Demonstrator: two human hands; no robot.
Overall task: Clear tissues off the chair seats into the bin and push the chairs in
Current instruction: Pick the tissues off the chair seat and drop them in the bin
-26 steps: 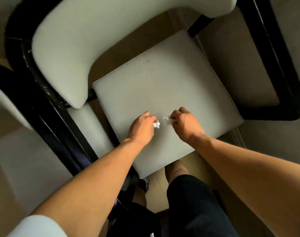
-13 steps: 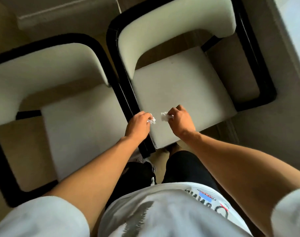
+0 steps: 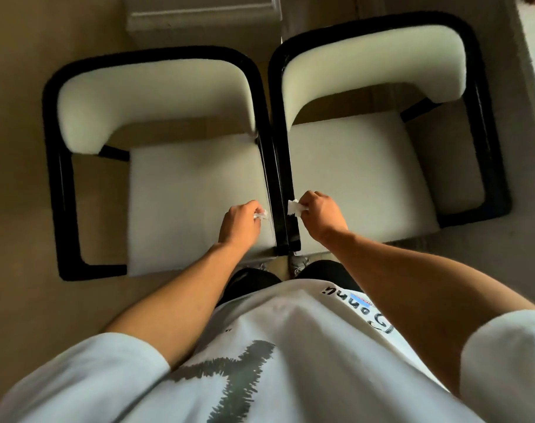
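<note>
Beige floor, two cream chairs side by side, black frames touching.

Left hand (image 3: 240, 222) pinches a small tissue scrap (image 3: 261, 215) over the left chair seat (image 3: 193, 203) at its 3 o'clock edge; right hand (image 3: 319, 216) pinches another tissue (image 3: 294, 206) over the right chair seat (image 3: 361, 178) at 9 o'clock.

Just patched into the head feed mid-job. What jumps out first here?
Two cream chairs with black frames stand side by side, the left chair and the right chair, filling the upper part of the view. At the centre, both hands are raised over their front edges: the left hand pinches a small white tissue scrap, and the right hand pinches another tissue piece. Both seats look free of tissue; no bin is visible.
</note>
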